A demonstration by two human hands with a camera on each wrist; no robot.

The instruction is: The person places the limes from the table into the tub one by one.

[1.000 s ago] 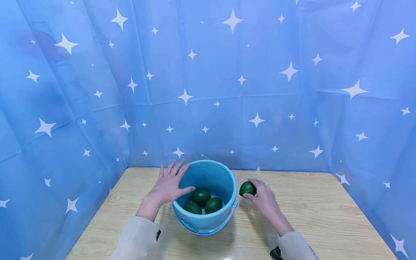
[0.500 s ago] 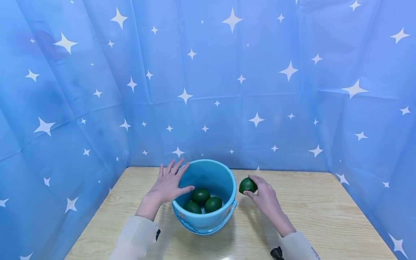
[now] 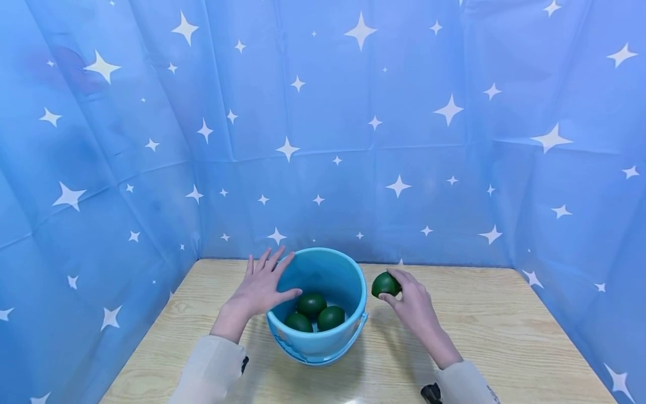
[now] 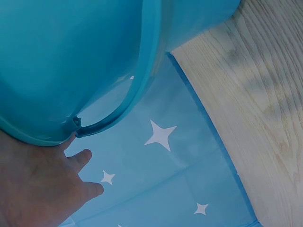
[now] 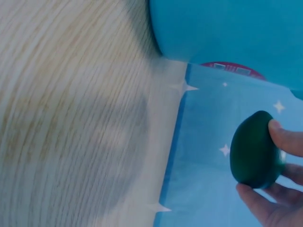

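Observation:
A light blue bucket (image 3: 323, 348) stands upright on the table, with several dark green avocados (image 3: 311, 305) lying at its bottom. At the bucket's left rim is my left hand (image 3: 257, 290), fingers spread and straight, the thumb reaching over the opening. The left wrist view shows that hand (image 4: 38, 182) right at the rim. To the right of the bucket, my right hand (image 3: 414, 303) pinches another smooth avocado (image 3: 386, 285) between thumb and fingertips. This avocado (image 5: 255, 150) is held above the table in the right wrist view, close to the bucket's outer wall.
The bucket's handle (image 3: 353, 341) hangs down along its front. A pale wood-grain table (image 3: 494, 325) lies under everything. Blue curtains (image 3: 323, 168) with white stars enclose the back and both sides.
My right hand has risen a little with the avocado in its fingers, lifting it off the table. The left hand and the bucket have stayed in place.

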